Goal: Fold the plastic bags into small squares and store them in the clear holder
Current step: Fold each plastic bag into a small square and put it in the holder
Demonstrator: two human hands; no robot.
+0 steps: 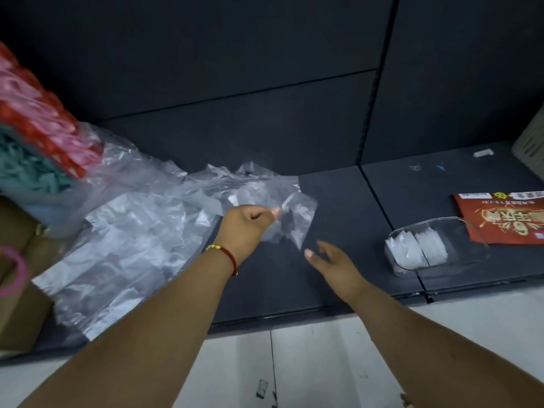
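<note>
Pickup is the current step: left hand (247, 222) pinches one clear bag (291, 219) off the pile (132, 240), right hand (332, 260) open and empty below it; next, flatten it on the shelf (338, 201), fold, then fill the holder (435, 248).

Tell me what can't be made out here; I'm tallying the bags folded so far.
- Head view: folded squares in the clear holder overlap, so no count.
- Loose bags in the pile are see-through and layered, so no count.
- Bag pinched by the left hand: blurred, outline unclear.
- Red printed sheet: cut off by the right edge.
- Right hand: open, blurred.
</note>
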